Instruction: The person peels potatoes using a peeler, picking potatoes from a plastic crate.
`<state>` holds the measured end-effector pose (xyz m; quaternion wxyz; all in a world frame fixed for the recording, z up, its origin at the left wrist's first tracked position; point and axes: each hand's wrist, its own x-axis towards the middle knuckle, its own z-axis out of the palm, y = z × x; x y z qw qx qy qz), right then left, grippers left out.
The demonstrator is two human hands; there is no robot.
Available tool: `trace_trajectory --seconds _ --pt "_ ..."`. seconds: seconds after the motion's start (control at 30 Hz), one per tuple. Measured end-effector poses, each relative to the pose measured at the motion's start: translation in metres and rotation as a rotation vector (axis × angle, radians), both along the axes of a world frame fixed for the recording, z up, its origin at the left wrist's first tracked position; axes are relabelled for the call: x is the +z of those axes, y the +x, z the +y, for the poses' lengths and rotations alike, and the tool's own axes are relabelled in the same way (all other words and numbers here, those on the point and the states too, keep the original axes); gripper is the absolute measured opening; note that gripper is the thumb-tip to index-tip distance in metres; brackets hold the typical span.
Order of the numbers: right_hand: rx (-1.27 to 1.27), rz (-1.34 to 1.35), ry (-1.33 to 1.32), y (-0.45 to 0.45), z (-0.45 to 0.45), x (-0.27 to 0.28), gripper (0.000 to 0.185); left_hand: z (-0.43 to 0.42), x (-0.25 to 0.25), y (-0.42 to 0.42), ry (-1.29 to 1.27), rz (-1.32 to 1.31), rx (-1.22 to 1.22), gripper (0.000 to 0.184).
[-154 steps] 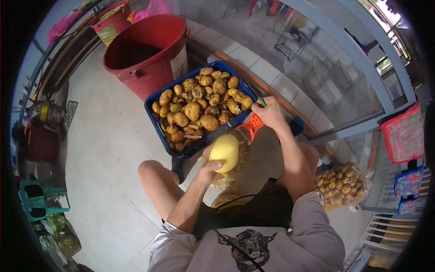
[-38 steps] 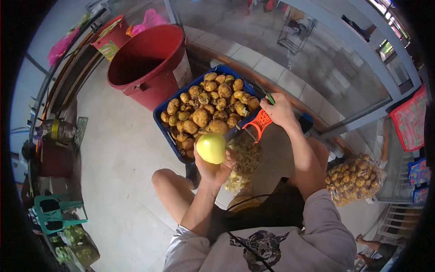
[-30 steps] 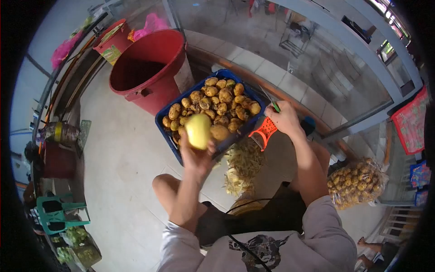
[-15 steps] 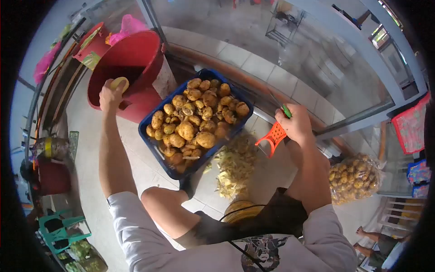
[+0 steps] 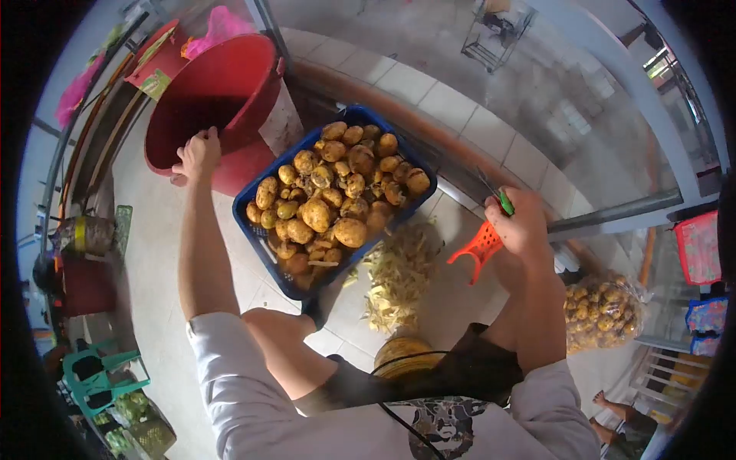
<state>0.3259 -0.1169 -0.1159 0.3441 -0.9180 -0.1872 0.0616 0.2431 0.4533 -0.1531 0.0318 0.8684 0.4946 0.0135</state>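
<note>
My left hand (image 5: pixel 201 156) is at the near rim of a big red bucket (image 5: pixel 277 77). Its thumb is apart from its fingers, and no potato shows in it; the bucket's inside is dark. Unpeeled potatoes (image 5: pixel 315 215) fill a blue crate (image 5: pixel 264 268) between my arms. On the right, my right hand (image 5: pixel 524 222) is closed around an orange peeler (image 5: pixel 481 247) with holes in it and a green-handled knife (image 5: pixel 504 201). The knife's thin blade points up and away.
Pale peelings (image 5: pixel 397 276) lie heaped on the floor before my seat. A clear bag of potatoes (image 5: pixel 604 313) is at my right. A glass panel in a grey frame (image 5: pixel 621 215) stands ahead. A green plastic stool (image 5: pixel 100 376) is at the left.
The peeled potato in my left hand is no longer visible, and that hand has turned over at the bucket's rim. My right hand still grips the peeler and knife, slightly lower and further right.
</note>
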Motion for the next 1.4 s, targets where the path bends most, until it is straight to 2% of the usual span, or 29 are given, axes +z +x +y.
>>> trace_trajectory --seconds 0.07,0.13,0.17,0.2,0.23,0.27,0.33,0.37,0.43,0.57,0.63,0.67,0.73,0.77,0.8,0.87,0.9,0.93,1.0,1.03,1.07,1.13,1.17,1.2,1.27,1.33,1.4 --pt "0.017 0.007 -0.022 -0.002 0.002 0.005 0.027 -0.061 0.002 -0.006 0.435 -0.382 -0.072 0.044" --pt "0.028 0.01 -0.05 -0.001 0.001 0.005 0.026 -0.096 -0.033 -0.016 0.535 -0.472 -0.389 0.046" --pt "0.059 -0.033 -0.054 -0.001 -0.001 0.0 0.026 -0.111 -0.054 -0.02 0.272 -0.259 -0.555 0.05" --pt "0.092 -0.075 -0.057 -0.001 -0.002 -0.003 0.025 -0.155 -0.071 -0.033 0.286 -0.123 -0.72 0.052" --pt "0.095 -0.076 -0.054 -0.003 -0.003 -0.004 0.025 -0.187 -0.078 -0.036 0.028 0.108 -0.855 0.052" --pt "0.108 -0.032 0.01 -0.005 -0.002 -0.003 0.025 -0.213 -0.1 -0.046 -0.003 0.207 -1.03 0.052" --pt "0.119 0.009 0.077 -0.008 -0.001 -0.006 0.025 -0.249 -0.135 -0.066 0.016 0.079 -1.207 0.055" --pt "0.127 0.0 0.053 -0.009 -0.001 -0.009 0.026 -0.257 -0.151 -0.068 0.018 0.077 -1.209 0.055" --pt "0.132 -0.019 0.027 -0.012 0.0 -0.009 0.026 -0.27 -0.162 -0.066 -0.15 0.157 -1.098 0.055" --pt "0.126 0.017 -0.036 -0.022 0.006 -0.002 0.026 -0.269 -0.151 -0.059 -0.198 0.223 -1.063 0.059" --pt "0.114 -0.007 -0.056 -0.022 0.008 -0.005 0.026 -0.264 -0.14 -0.056 -0.565 -0.117 -0.839 0.073" --pt "0.117 -0.013 -0.046 -0.021 0.009 -0.006 0.026 -0.26 -0.135 -0.054 -0.553 -0.118 -0.839 0.073" --pt "0.118 -0.05 -0.087 -0.023 0.012 -0.008 0.026 -0.261 -0.102 -0.057 -1.285 -0.446 -0.296 0.078" --pt "0.127 -0.053 -0.078 -0.025 0.013 -0.007 0.026 -0.27 -0.081 -0.065 -1.333 -0.566 -0.036 0.069" --pt "0.15 -0.049 -0.075 -0.026 0.017 -0.006 0.026 -0.271 -0.076 -0.072 -1.53 -0.922 -0.233 0.052" --pt "0.181 -0.05 -0.061 -0.031 0.025 -0.004 0.027 -0.266 -0.06 -0.092 -1.93 -1.336 -0.117 0.042" --pt "0.172 -0.031 -0.075 -0.033 0.027 -0.004 0.027 -0.277 -0.035 -0.097 -1.89 -1.366 -0.054 0.044" --pt "0.165 -0.003 -0.096 -0.038 0.029 -0.005 0.028 -0.281 -0.036 -0.101 -1.886 -1.37 -0.053 0.044" --pt "0.18 -0.011 -0.085 -0.048 0.039 -0.007 0.029 -0.287 -0.043 -0.109 -2.062 -1.154 0.209 0.044" --pt "0.183 -0.021 -0.071 -0.051 0.046 -0.007 0.03 -0.29 -0.046 -0.116 -2.219 -1.21 0.227 0.045" --pt "0.182 -0.025 -0.072 -0.053 0.053 -0.01 0.03 -0.296 -0.049 -0.121 -2.222 -1.21 0.223 0.045" --pt "0.17 -0.07 -0.002 -0.061 0.064 -0.021 0.03 -0.323 -0.025 -0.129 -2.105 -1.455 0.437 0.044" --pt "0.193 -0.128 0.025 -0.064 0.07 -0.025 0.028 -0.33 -0.021 -0.132 -2.137 -1.545 0.424 0.041" --pt "0.195 -0.133 0.018 -0.067 0.075 -0.028 0.028 -0.331 -0.024 -0.137 -2.144 -1.55 0.424 0.041" --pt "0.206 -0.252 0.17 -0.076 0.087 -0.034 0.027 -0.334 -0.032 -0.148 -2.173 -1.585 0.31 0.037" --pt "0.199 -0.28 0.139 -0.091 0.1 -0.028 0.022 -0.341 -0.03 -0.15 -2.145 -1.66 0.343 0.035" --pt "0.37 -0.518 0.316 -0.103 0.108 -0.02 0.024 -0.345 -0.029 -0.147 -1.959 -1.651 0.576 0.032"
